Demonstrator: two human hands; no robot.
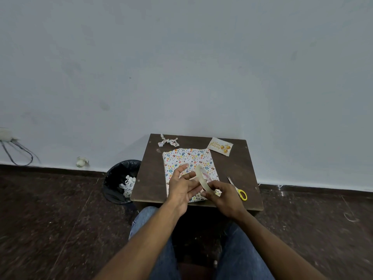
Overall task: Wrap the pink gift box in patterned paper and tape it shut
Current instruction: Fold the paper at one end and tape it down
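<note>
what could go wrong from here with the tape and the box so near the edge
The tape roll is held between both hands above the box; a pulled strip may fold onto itself or stick to a finger. Neither hand presses the paper, so a flap may spring open. The scissors lie by the right hand and might get knocked off the table.

One wide-angle head-worn view looks forward and steeply down from close above; the small table (238, 168) sits at lower centre, wall fills the upper half, edges seemingly bent by the lens.
</note>
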